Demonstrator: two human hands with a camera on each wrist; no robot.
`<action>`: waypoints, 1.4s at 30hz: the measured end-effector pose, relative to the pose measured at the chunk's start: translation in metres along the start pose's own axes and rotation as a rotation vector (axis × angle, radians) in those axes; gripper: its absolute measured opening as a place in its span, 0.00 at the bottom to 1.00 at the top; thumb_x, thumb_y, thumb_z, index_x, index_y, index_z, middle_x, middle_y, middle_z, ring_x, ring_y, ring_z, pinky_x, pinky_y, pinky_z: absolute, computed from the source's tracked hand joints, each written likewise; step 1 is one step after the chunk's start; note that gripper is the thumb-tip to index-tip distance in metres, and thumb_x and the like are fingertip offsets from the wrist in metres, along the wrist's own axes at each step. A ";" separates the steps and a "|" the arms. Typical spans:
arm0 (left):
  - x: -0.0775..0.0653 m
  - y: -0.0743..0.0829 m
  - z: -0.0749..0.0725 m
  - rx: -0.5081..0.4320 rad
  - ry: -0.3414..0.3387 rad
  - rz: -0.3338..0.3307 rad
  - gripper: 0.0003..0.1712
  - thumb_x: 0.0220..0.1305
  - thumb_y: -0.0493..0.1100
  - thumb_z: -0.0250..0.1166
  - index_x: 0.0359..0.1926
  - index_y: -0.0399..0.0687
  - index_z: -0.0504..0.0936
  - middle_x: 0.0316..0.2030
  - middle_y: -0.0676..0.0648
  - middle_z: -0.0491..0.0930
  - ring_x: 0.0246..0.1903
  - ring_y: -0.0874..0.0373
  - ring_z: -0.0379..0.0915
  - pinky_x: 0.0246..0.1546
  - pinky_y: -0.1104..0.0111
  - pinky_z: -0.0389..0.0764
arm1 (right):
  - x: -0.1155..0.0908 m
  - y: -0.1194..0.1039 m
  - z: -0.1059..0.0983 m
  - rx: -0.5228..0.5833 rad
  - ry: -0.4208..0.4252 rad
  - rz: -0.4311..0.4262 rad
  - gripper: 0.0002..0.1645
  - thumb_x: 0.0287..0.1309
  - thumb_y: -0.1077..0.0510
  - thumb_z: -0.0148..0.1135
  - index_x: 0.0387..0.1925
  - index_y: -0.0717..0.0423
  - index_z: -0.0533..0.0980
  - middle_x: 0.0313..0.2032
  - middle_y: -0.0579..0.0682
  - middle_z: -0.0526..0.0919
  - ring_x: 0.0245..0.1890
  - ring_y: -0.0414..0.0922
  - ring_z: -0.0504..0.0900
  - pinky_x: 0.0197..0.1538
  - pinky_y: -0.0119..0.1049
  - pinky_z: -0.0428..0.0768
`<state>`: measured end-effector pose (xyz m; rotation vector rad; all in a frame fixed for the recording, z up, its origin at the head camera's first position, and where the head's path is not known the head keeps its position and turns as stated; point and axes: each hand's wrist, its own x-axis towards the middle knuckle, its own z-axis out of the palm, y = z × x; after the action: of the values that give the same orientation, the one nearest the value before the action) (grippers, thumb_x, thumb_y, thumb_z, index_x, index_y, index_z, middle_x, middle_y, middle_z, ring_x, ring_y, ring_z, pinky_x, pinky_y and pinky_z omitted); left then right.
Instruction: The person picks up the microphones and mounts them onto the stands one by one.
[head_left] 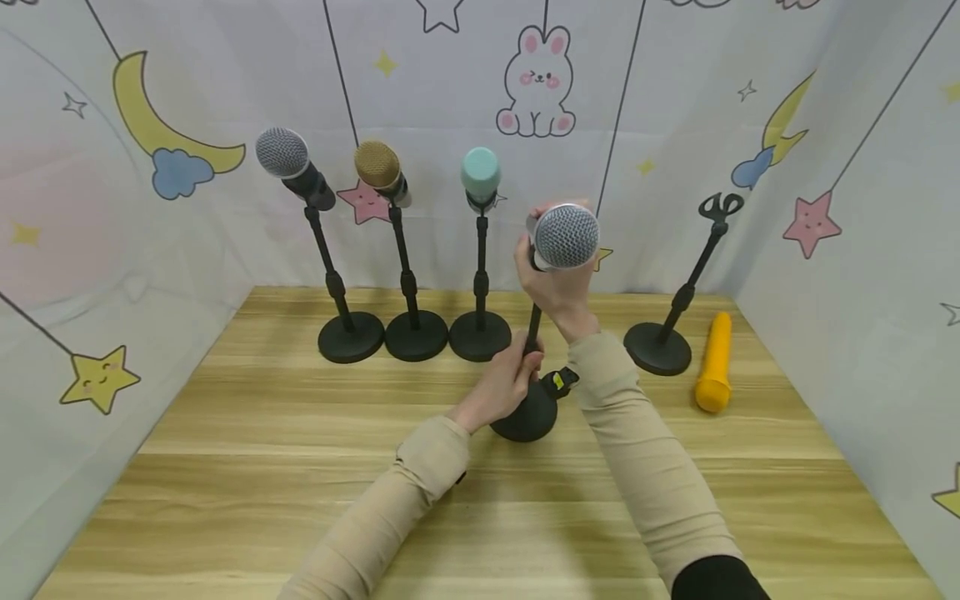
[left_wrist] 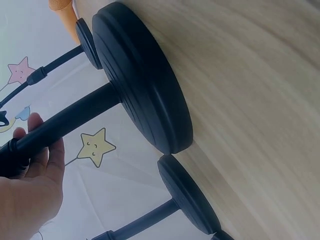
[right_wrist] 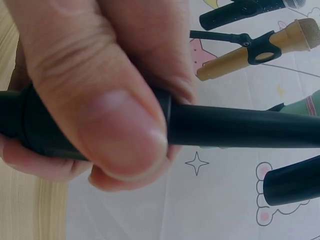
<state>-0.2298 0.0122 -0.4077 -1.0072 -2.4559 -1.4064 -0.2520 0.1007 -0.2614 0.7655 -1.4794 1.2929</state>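
Observation:
A microphone [head_left: 567,237] with a silver mesh head tops a black stand at the middle of the table. My right hand [head_left: 558,287] grips this microphone just behind its head; the palm and finger hide most of its body. Lower down, my left hand [head_left: 504,379] grips the stand's pole at the collar, with its thumb [right_wrist: 122,135] large in the right wrist view. There the lower end of the black microphone handle [right_wrist: 292,182] shows beside the pole [right_wrist: 235,125]. The round stand base [left_wrist: 145,80] is close over the wooden table in the left wrist view.
Along the back left, three stands hold a silver-headed microphone [head_left: 282,153], a gold microphone [head_left: 377,165] and a mint-green microphone [head_left: 480,172]. At right stands a stand with a bare clip [head_left: 720,208], beside an orange microphone [head_left: 716,362] lying on the table [head_left: 247,500]. Printed cloth walls surround the table.

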 end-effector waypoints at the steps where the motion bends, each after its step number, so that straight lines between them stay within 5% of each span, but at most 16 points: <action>1: 0.000 0.000 0.000 0.001 0.003 -0.001 0.09 0.68 0.45 0.43 0.41 0.46 0.64 0.29 0.46 0.72 0.28 0.54 0.74 0.29 0.74 0.73 | 0.000 0.000 0.000 0.002 -0.004 -0.007 0.21 0.39 0.74 0.57 0.39 0.76 0.63 0.35 0.65 0.74 0.40 0.53 0.75 0.50 0.48 0.73; 8: -0.001 0.000 -0.001 0.005 0.013 0.000 0.08 0.68 0.43 0.44 0.42 0.45 0.64 0.28 0.50 0.70 0.28 0.57 0.74 0.30 0.75 0.74 | 0.002 -0.003 0.000 -0.012 0.001 -0.030 0.17 0.39 0.74 0.57 0.35 0.79 0.64 0.33 0.69 0.72 0.36 0.61 0.72 0.48 0.43 0.72; 17: -0.002 -0.001 0.000 0.003 0.014 0.003 0.09 0.68 0.43 0.44 0.42 0.44 0.64 0.28 0.50 0.70 0.27 0.60 0.73 0.30 0.75 0.74 | -0.002 0.016 0.002 -0.001 0.058 -0.070 0.16 0.41 0.68 0.61 0.32 0.74 0.67 0.29 0.62 0.75 0.32 0.52 0.74 0.45 0.36 0.73; 24: -0.001 0.000 0.000 0.012 0.012 -0.004 0.11 0.68 0.45 0.43 0.42 0.42 0.65 0.28 0.48 0.72 0.28 0.55 0.75 0.29 0.73 0.73 | -0.008 0.031 0.000 -0.141 0.076 -0.146 0.06 0.43 0.63 0.63 0.24 0.63 0.74 0.22 0.53 0.78 0.25 0.44 0.75 0.40 0.30 0.71; 30: 0.001 0.001 0.001 0.016 -0.005 -0.011 0.12 0.68 0.46 0.42 0.42 0.43 0.65 0.28 0.47 0.72 0.28 0.54 0.74 0.29 0.73 0.73 | -0.014 0.031 -0.001 -0.283 0.063 -0.113 0.06 0.44 0.62 0.65 0.19 0.59 0.75 0.20 0.50 0.78 0.22 0.43 0.76 0.36 0.29 0.68; 42: 0.000 0.000 0.000 -0.017 0.002 -0.017 0.12 0.67 0.49 0.41 0.42 0.46 0.65 0.29 0.46 0.73 0.30 0.52 0.76 0.31 0.73 0.74 | -0.005 -0.010 -0.004 -0.231 -0.100 0.046 0.07 0.46 0.65 0.61 0.25 0.66 0.72 0.23 0.57 0.76 0.25 0.48 0.74 0.38 0.27 0.69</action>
<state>-0.2293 0.0120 -0.4075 -0.9903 -2.4606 -1.4356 -0.2404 0.1018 -0.2631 0.6550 -1.7014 1.1064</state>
